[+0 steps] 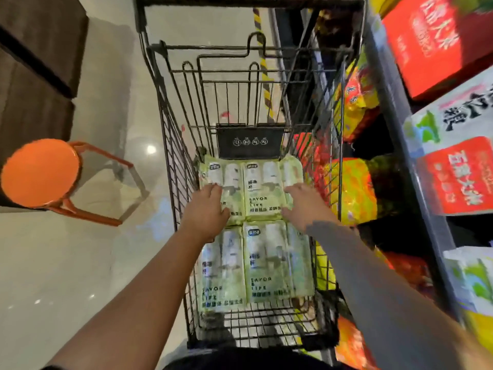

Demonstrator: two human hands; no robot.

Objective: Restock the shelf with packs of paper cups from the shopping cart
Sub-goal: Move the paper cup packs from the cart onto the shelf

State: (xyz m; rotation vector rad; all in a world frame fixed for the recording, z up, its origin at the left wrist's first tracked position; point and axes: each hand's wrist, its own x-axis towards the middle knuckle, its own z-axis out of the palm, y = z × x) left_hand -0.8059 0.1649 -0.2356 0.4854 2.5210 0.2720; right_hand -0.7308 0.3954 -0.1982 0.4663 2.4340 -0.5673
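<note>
A black wire shopping cart (170, 134) stands on a pale glossy floor (66, 263), with an orange stool (40, 172) to its left and a stocked shelf (394, 108) to its right. Green packs of paper cups (266, 263) lie flat in the cart. The left hand (206, 206) and right hand (304, 202) reach down, fingers nearly straight, resting on the far packs and clasping nothing.

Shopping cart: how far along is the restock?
No cup packs show on the shelf yet. In hand: left hand and right hand rest on the far packs in the cart, not lifted. Left: those and the near packs.
</note>
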